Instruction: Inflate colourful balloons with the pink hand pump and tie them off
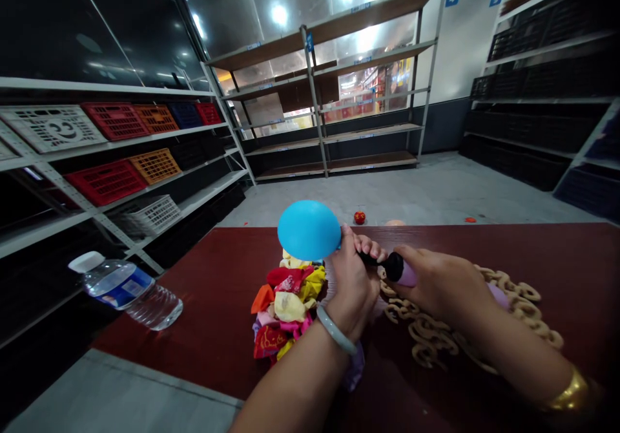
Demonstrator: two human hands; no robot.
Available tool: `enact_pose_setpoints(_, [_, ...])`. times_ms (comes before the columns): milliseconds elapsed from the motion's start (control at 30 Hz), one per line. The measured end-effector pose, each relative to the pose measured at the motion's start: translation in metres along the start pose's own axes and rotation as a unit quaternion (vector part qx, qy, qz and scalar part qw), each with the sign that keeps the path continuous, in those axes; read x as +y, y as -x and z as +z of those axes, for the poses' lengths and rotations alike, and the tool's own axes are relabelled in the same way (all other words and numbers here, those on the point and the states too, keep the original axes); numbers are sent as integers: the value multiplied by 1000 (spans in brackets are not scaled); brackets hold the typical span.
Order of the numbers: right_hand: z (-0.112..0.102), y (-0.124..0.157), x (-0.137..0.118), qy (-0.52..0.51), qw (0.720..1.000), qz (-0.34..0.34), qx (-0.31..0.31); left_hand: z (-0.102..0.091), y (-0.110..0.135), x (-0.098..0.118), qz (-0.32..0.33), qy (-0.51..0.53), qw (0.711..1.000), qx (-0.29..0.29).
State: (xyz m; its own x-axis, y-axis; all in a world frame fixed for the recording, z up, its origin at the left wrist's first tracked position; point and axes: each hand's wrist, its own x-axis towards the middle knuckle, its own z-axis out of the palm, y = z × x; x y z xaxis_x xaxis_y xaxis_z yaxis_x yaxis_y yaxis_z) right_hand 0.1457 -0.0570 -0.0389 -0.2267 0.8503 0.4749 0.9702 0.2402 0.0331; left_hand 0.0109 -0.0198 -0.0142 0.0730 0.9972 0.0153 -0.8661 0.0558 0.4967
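A partly inflated blue balloon (309, 229) sits at the fingertips of my left hand (352, 278), whose fingers are closed around the balloon's neck and the black nozzle end of a pump. My right hand (440, 284) wraps the lilac body of that hand pump (405, 273); its far end shows past my fingers. Below and left of my left hand lies a pile of uninflated balloons (289, 307) in red, yellow, orange, pink and cream. Under my right forearm, beige curled loops (429, 342) lie in a tangle.
A clear water bottle (128, 291) with a white cap is at the left of the dark red table (203, 278). On the floor beyond lies a small red ball (359, 217). Shelves with coloured crates (113, 181) line the left; a tall rack (320, 123) stands at the back.
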Motion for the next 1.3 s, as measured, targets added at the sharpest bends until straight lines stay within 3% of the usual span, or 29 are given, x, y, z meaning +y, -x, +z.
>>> enact_pose_setpoints(300, [9, -4, 36, -5, 1000, 7, 10, -16, -41, 66, 78, 41, 995, 38])
enact_pose_setpoints(367, [10, -4, 43, 7, 1000, 10, 14, -17, -43, 67, 86, 48, 994, 39])
enact_pose_setpoints(467, [9, -2, 43, 39, 999, 6, 22, -14, -37, 50, 73, 51, 996, 27])
enact_pose_setpoints(667, [2, 1, 12, 37, 999, -16, 33, 1, -3, 3, 11, 19, 1000, -4])
enact_pose_setpoints(800, [4, 1, 2, 21, 999, -26, 34, 2, 3, -8, 9, 20, 1000, 3])
enact_pose_setpoints(933, [9, -1, 9, 9, 998, -34, 45, -1, -8, 6, 25, 7, 1000, -2])
enact_pose_setpoints(1167, [13, -2, 26, 4, 1000, 0, 28, -13, -34, 61, 92, 32, 994, 47])
enact_pose_setpoints(1300, [11, -1, 34, -14, 999, 8, 39, -17, -38, 68, 103, 43, 992, 58])
